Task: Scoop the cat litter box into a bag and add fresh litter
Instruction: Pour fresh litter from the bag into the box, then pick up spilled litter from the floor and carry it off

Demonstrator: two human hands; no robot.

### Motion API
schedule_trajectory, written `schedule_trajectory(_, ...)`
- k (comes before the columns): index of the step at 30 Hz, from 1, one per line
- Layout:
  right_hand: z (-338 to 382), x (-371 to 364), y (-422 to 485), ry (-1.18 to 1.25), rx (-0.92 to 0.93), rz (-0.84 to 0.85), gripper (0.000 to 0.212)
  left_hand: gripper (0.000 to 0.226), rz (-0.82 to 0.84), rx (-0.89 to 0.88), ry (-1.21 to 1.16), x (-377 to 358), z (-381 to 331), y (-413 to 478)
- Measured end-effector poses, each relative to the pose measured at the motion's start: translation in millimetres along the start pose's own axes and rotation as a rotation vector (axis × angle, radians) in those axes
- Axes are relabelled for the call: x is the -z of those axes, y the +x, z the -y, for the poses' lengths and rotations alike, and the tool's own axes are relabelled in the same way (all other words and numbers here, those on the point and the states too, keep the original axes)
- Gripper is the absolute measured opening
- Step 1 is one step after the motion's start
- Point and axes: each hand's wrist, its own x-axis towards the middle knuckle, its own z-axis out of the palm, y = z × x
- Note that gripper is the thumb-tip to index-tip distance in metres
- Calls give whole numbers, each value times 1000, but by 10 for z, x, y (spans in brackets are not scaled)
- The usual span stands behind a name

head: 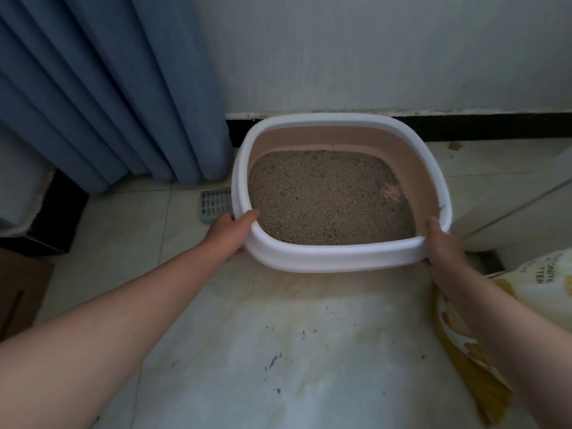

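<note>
A litter box (334,258) with a white rim and pink inner walls sits on the tiled floor against the wall. Brown-grey litter (328,196) covers its bottom, thin at the right side. My left hand (230,230) grips the rim at the near left corner, thumb over the top edge. My right hand (442,243) grips the rim at the near right corner. A grey slotted scoop (215,202) lies on the floor just left of the box, partly hidden behind it. A yellow and white litter bag (544,292) lies at the right, behind my right forearm.
A blue curtain (117,97) hangs at the left down to the floor. A white appliance or cabinet (520,205) stands to the right of the box. Loose litter grains are scattered on the tiles (278,351) in front. A brown cardboard box (18,292) is at the far left.
</note>
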Motion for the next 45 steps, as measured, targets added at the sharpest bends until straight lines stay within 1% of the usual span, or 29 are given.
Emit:
schedule_trajectory(2, 8, -17, -58, -23, 20, 8, 111, 49, 26, -5, -25, 28, 16, -79)
schedule_trajectory(3, 28, -17, -127, -29, 26, 11, 106, 46, 36, -18, -14, 41, 25, -131)
schedule_trajectory(6, 69, -9, -308, -86, 41, 0, 79, 40, 48, -28, -7, 107, 28, -287)
schedule_trajectory(7, 72, -11, -342, -108, 49, -16, 75, 41, 47, -24, -22, 143, 6, -352)
schedule_trajectory(9, 107, -32, -418, -130, 92, -28, 76, 44, 19, -35, -47, 210, -57, -448)
schedule_trajectory(11, 206, -68, -561, -154, 153, -49, 86, 39, -19, -121, 12, 252, -125, -514)
schedule_trajectory(13, 312, -111, -668, -212, 268, -60, 89, 40, -51, -224, 110, 278, -173, -581)
schedule_trajectory(15, 450, -145, -819, -283, 407, -37, 82, 61, -78, -313, 193, 312, -199, -666)
schedule_trajectory(17, 597, -171, -1006, -354, 572, 31, 72, 75, -87, -359, 303, 384, -199, -784)
schedule_trajectory(19, 735, -217, -1230, -502, 745, 149, 74, 80, -89, -401, 432, 479, -163, -905)
schedule_trajectory(21, 861, -316, -1490, -651, 893, 285, 75, 77, -139, -487, 584, 584, -124, -1056)
schedule_trajectory(23, 952, -470, -1779, -744, 987, 393, 72, 66, -197, -566, 759, 715, -78, -1204)
schedule_trajectory(25, 989, -630, -2099, -805, 1056, 489, 67, 55, -250, -566, 849, 876, -13, -1328)
schedule_trajectory(27, 977, -743, -2416, -833, 1135, 560, 58, 54, -282, -536, 859, 1032, 69, -1437)
schedule_trajectory(30, 904, -881, -2790, -835, 1290, 617, 48, 55, -341, -523, 867, 1230, 223, -1579)
schedule_trajectory(32, 852, -983, -2961, -853, 1396, 610, 44, 54, -386, -533, 926, 1321, 329, -1662)
schedule_trajectory(34, 789, -1085, -3098, -872, 1480, 592, 42, 59, -413, -548, 1009, 1386, 430, -1737)
schedule_trajectory(36, 718, -1146, -3211, -878, 1530, 590, 41, 58, -429, -566, 1065, 1435, 528, -1788)
schedule_trajectory(38, 664, -1172, -3293, -898, 1548, 609, 40, 50, -433, -563, 1079, 1485, 599, -1806)
schedule_trajectory(40, 622, -1180, -3337, -919, 1560, 627, 38, 46, -441, -559, 1083, 1518, 660, -1803)
schedule_trajectory(45, 543, -1203, -3220, -934, 1541, 645, 31, 41, -423, -520, 1057, 1488, 789, -1683)
